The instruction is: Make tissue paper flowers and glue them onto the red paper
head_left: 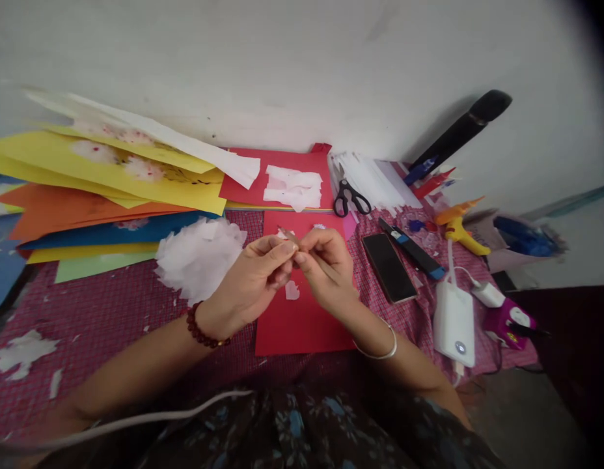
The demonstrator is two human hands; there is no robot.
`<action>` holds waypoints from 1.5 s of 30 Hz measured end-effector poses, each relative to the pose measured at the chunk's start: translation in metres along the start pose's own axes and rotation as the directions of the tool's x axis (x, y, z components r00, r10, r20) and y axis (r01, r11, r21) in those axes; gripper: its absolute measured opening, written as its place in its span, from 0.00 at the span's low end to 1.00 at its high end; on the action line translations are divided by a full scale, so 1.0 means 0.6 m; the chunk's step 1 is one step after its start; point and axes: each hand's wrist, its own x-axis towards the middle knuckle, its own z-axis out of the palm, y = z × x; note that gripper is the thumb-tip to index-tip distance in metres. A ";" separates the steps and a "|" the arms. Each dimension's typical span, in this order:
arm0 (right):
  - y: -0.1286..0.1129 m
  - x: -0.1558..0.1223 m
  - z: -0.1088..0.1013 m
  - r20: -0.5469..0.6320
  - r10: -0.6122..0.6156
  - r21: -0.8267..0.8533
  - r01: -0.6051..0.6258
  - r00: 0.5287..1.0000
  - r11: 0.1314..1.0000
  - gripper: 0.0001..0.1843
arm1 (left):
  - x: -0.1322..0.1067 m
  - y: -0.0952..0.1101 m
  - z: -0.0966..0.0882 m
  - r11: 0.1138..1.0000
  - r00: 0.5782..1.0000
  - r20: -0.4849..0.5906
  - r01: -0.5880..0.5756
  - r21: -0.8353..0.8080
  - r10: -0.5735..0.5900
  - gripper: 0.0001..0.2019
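Note:
My left hand (258,277) and my right hand (329,267) meet fingertip to fingertip above a red paper sheet (302,332). Both are closed in a pinch. Something small and brownish shows at the fingertips, mostly hidden, and I cannot make out what it is. Below the fingers, a small pale pink paper piece (292,290) lies on the red sheet. More small white paper shows just behind the fingers, partly covered by them. To the left of my left hand lies a pile of thin white paper pieces (199,257).
Coloured paper sheets (111,172) are stacked at the left. Black-handled scissors (351,198), white strips (368,179), a phone (390,267), a cutter knife (412,247), a yellow glue gun (463,234) and a white power bank (454,322) lie at the right. A wall (282,71) stands behind.

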 end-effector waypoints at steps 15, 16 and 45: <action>-0.050 0.011 -0.012 0.050 -0.114 -0.293 0.124 0.992 0.948 0.05 | -0.002 -0.020 -0.014 0.779 0.871 0.033 -0.454 0.433 0.490 0.13; -0.050 0.011 -0.013 0.058 -0.148 -0.319 0.159 0.987 0.934 0.06 | -0.003 -0.021 -0.015 0.754 0.866 0.043 -0.458 0.471 0.499 0.14; 0.014 0.008 -0.137 0.081 0.421 0.331 -0.423 0.904 0.844 0.17 | -0.062 0.003 -0.117 -0.067 0.887 0.307 -0.303 0.951 0.345 0.05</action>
